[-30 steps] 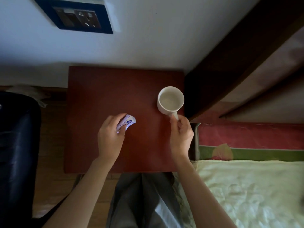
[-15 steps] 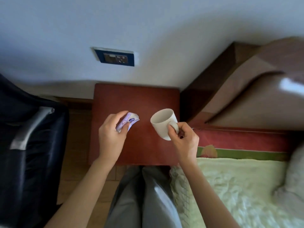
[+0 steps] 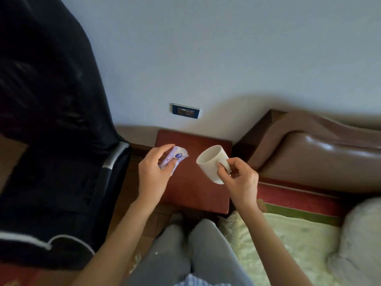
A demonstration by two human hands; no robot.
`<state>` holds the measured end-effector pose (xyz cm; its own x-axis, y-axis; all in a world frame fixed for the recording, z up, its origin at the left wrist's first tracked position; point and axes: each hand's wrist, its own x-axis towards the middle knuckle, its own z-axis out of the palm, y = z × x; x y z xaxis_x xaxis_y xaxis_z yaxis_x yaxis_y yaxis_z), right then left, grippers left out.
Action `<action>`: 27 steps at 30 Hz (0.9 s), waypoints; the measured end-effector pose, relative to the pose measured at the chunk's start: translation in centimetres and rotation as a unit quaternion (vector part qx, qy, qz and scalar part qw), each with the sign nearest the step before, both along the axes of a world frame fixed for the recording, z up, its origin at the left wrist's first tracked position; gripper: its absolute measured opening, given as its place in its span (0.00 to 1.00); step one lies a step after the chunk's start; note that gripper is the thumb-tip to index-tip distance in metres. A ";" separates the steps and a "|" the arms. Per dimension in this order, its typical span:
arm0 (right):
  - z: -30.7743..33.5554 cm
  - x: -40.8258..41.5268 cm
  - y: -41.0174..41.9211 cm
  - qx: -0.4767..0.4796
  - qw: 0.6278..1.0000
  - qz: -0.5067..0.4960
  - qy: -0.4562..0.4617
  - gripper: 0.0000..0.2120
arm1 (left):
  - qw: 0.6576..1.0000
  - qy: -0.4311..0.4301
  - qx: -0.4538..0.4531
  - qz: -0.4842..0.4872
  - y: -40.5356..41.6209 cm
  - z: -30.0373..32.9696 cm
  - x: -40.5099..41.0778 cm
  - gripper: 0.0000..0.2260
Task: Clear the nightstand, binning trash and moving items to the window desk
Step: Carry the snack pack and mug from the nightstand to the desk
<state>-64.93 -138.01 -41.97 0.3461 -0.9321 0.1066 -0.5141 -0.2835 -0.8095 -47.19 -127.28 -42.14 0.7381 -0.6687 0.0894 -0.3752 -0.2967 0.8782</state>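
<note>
**Both hands loaded above the nightstand**

Your left hand curls its fingers and thumb round a crumpled white-and-purple wrapper, holding it above the left part of the nightstand; one end of the wrapper sticks out past your fingertips toward the wall. Your right hand pinches the handle of a cream mug, thumb on the mug's side and the other fingers curled behind it. The mug is tilted, its mouth facing up and to the left, and it hangs above the right part of the nightstand, not touching the top. A blue wall socket sits on the wall just behind the nightstand. A black chair stands left of the nightstand, and a bed with a brown padded headboard lies on its right.
</note>
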 end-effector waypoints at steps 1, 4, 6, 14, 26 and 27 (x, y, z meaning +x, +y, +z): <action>0.7 0.0 0.3 0.001 1.000 0.005 -0.006 0.07 | 1.000 -0.003 -0.007 0.010 0.8 0.6 -0.1 0.16; 2.6 0.1 1.3 -0.009 0.999 0.029 -0.024 0.08 | 0.998 -0.011 -0.026 0.057 3.6 2.1 -0.5 0.16; 3.6 -0.1 2.1 -0.009 0.998 0.053 -0.031 0.08 | 0.994 -0.018 -0.029 0.099 5.7 2.9 -1.1 0.16; 5.1 -1.3 5.9 0.037 0.980 0.193 -0.030 0.06 | 0.968 -0.008 -0.019 0.250 16.0 4.8 -7.0 0.16; 4.8 0.2 19.6 0.014 0.914 0.405 -0.015 0.04 | 0.903 0.051 -0.001 0.426 33.8 4.7 -16.1 0.16; 4.9 0.7 21.1 0.012 0.908 0.419 -0.011 0.04 | 0.897 0.052 -0.001 0.440 35.3 4.6 -16.3 0.16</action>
